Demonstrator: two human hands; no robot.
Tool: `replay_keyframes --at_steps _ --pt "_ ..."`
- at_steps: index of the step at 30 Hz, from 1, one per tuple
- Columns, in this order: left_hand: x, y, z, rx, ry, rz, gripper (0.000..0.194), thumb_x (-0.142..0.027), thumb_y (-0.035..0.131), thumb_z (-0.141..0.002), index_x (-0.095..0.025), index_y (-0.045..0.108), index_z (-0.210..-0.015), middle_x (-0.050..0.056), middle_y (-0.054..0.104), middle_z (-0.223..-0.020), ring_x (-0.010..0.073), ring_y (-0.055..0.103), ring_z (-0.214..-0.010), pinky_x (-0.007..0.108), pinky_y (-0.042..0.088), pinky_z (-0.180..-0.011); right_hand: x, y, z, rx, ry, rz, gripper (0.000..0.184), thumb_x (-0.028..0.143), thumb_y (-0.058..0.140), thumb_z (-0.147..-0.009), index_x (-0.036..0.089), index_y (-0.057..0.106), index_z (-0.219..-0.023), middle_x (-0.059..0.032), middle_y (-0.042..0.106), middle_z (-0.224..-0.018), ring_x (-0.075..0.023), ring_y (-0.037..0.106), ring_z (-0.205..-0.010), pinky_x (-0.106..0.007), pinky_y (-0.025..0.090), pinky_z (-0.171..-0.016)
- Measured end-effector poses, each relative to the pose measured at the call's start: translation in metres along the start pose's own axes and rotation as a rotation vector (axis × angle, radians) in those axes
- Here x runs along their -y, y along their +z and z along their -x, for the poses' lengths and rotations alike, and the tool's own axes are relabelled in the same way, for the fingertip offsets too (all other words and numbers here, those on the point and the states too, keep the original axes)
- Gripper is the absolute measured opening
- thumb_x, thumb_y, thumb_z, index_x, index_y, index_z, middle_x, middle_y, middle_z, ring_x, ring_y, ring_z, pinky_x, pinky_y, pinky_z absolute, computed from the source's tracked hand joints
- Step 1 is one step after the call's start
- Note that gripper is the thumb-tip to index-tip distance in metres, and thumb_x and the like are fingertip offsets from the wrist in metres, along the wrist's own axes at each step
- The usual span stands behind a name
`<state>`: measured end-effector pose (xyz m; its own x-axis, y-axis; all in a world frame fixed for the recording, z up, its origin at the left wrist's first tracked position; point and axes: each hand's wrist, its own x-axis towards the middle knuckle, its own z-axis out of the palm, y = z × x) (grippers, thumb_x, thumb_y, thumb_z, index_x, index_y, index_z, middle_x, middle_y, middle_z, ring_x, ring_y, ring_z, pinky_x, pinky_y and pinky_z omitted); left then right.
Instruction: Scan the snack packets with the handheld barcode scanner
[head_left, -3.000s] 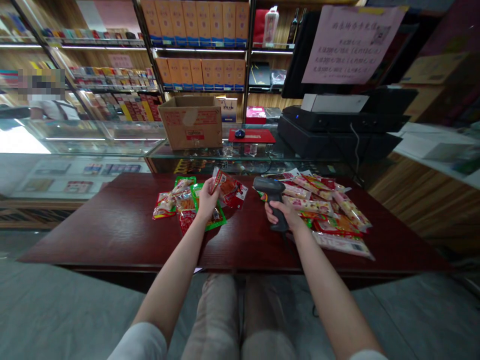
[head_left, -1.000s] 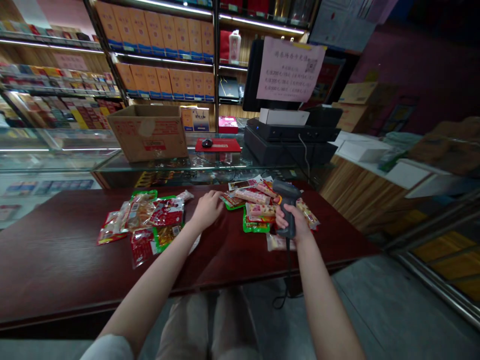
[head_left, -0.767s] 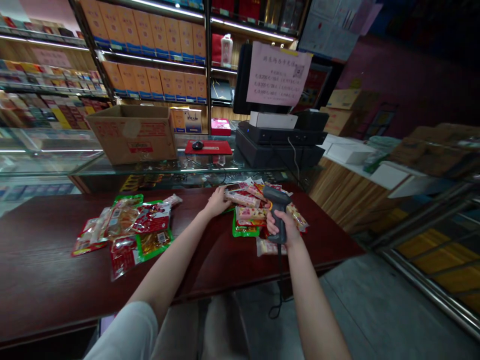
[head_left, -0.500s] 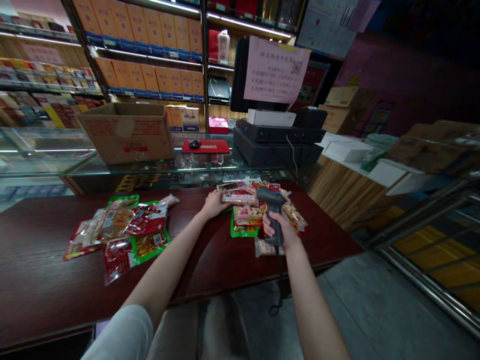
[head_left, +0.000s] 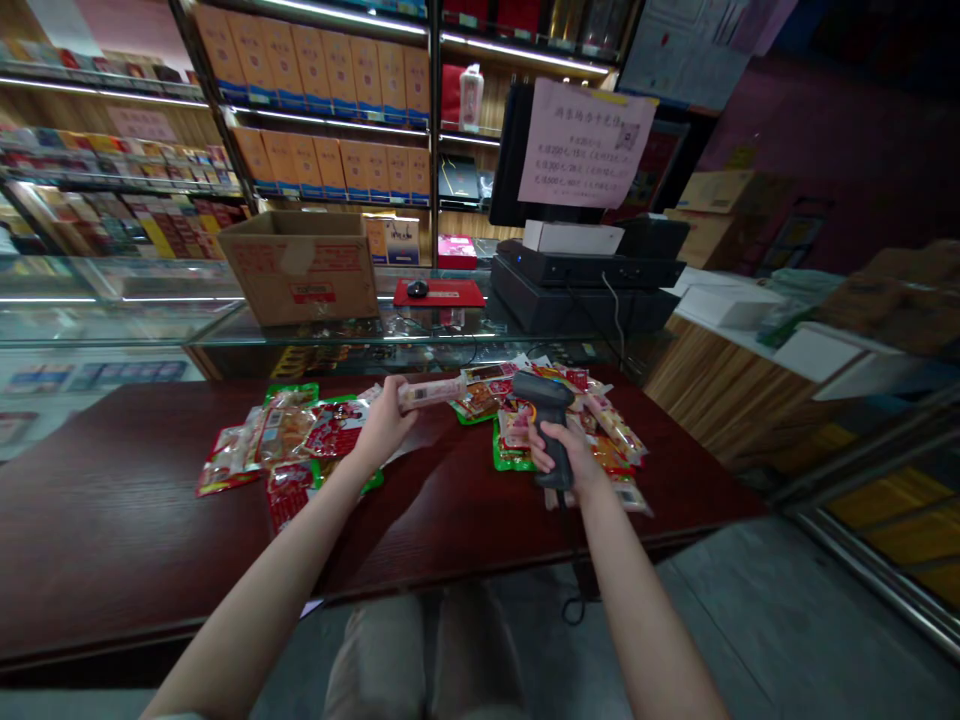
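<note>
My left hand is closed around one end of a long, pale wrapped snack packet, raised over the table between two heaps. In my right hand is a dark grey barcode scanner, gripped by its handle, with its head turned left towards the packet. Under and around the scanner lies a heap of snack packets, some pale and long, others red with green edges. To the left, partly hidden by my left forearm, is another heap of red and green snack packets.
Both heaps lie on a dark red wooden table. Behind it, a glass counter holds an open cardboard box, a mouse on a red mat, and a monitor with a paper sheet above a black cash drawer. The scanner's cable hangs down.
My left hand has lifted the pale packet from the right heap and moved it left. The right hand still holds the scanner over the right heap. The view has shifted slightly left.
</note>
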<state>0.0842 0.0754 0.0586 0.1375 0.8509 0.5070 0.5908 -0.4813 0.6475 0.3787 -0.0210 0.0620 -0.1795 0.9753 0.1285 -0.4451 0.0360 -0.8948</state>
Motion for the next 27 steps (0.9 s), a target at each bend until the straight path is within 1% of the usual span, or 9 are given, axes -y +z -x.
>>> replay_keyframes --at_steps 2,4,6,8,11,15,20,24,27 --pt "0.009 -0.006 0.007 -0.086 -0.037 -0.01 0.04 -0.02 0.057 -0.071 -0.022 0.043 -0.108 0.007 0.063 -0.096 0.0265 0.065 -0.093 0.039 0.05 -0.083 -0.01 0.019 -0.011 0.071 0.024 -0.004 0.024 0.035 0.066 -0.08 0.019 0.052 -0.092 0.0075 0.051 -0.06 -0.0042 0.037 -0.035 -0.019 0.029 -0.035" --pt "0.018 -0.01 0.012 -0.145 -0.085 -0.019 0.041 -0.02 0.057 -0.072 -0.021 0.042 -0.109 0.01 0.064 -0.099 0.0281 0.066 -0.095 0.042 0.051 -0.085 -0.022 0.035 -0.023 0.122 0.048 -0.011 0.027 0.035 0.065 -0.081 0.019 0.052 -0.098 0.0082 0.051 -0.06 -0.0045 0.036 -0.034 -0.019 0.029 -0.035" --pt "0.026 -0.012 0.015 -0.156 -0.121 -0.018 0.041 -0.021 0.06 -0.073 -0.021 0.041 -0.11 0.011 0.065 -0.101 0.0293 0.066 -0.096 0.043 0.051 -0.085 -0.036 0.046 -0.031 0.155 0.074 -0.018 0.028 0.035 0.065 -0.081 0.019 0.053 -0.101 0.0086 0.051 -0.059 -0.0045 0.035 -0.033 -0.02 0.029 -0.035" --pt "0.031 -0.014 0.016 -0.14 -0.148 -0.012 0.042 -0.022 0.062 -0.074 -0.021 0.041 -0.11 0.012 0.065 -0.104 0.0303 0.067 -0.098 0.044 0.052 -0.086 -0.047 0.052 -0.036 0.181 0.109 -0.023 0.031 0.035 0.065 -0.081 0.018 0.053 -0.104 0.0087 0.052 -0.058 -0.0046 0.035 -0.033 -0.019 0.029 -0.035" --pt "0.034 -0.014 0.015 -0.116 -0.167 -0.019 0.042 -0.02 0.062 -0.075 -0.021 0.04 -0.111 0.013 0.065 -0.107 0.0307 0.066 -0.102 0.044 0.052 -0.087 -0.054 0.055 -0.036 0.21 0.163 -0.018 0.031 0.034 0.066 -0.082 0.017 0.054 -0.105 0.0081 0.053 -0.059 -0.0046 0.037 -0.034 -0.019 0.029 -0.035" --pt "0.035 -0.011 0.017 -0.083 -0.107 -0.043 0.043 -0.016 0.06 -0.078 -0.022 0.039 -0.115 0.012 0.064 -0.108 0.029 0.066 -0.103 0.043 0.051 -0.091 -0.054 0.054 -0.031 0.226 0.196 -0.033 0.028 0.034 0.066 -0.083 0.017 0.055 -0.102 0.0074 0.054 -0.06 -0.0043 0.038 -0.034 -0.019 0.03 -0.035" --pt "0.033 -0.008 0.02 -0.049 -0.068 -0.063 0.04 -0.015 0.057 -0.08 -0.021 0.04 -0.115 0.012 0.062 -0.107 0.0276 0.065 -0.101 0.041 0.051 -0.09 -0.054 0.053 -0.029 0.231 0.201 -0.045 0.028 0.035 0.066 -0.083 0.016 0.056 -0.101 0.0079 0.053 -0.059 -0.0036 0.037 -0.034 -0.018 0.03 -0.034" --pt "0.033 -0.007 0.019 -0.049 -0.05 -0.071 0.032 -0.018 0.057 -0.081 -0.021 0.041 -0.109 0.01 0.061 -0.102 0.0261 0.064 -0.096 0.04 0.052 -0.088 -0.055 0.053 -0.03 0.229 0.179 -0.028 0.027 0.034 0.066 -0.083 0.017 0.054 -0.1 0.0082 0.052 -0.059 -0.0035 0.036 -0.034 -0.018 0.03 -0.034" --pt "0.033 -0.006 0.019 -0.047 -0.044 -0.085 0.03 -0.019 0.057 -0.082 -0.021 0.041 -0.108 0.011 0.06 -0.104 0.0259 0.064 -0.098 0.04 0.052 -0.088 -0.055 0.053 -0.029 0.216 0.168 -0.018 0.025 0.034 0.065 -0.084 0.017 0.053 -0.098 0.0082 0.052 -0.059 -0.0035 0.036 -0.034 -0.018 0.031 -0.034"
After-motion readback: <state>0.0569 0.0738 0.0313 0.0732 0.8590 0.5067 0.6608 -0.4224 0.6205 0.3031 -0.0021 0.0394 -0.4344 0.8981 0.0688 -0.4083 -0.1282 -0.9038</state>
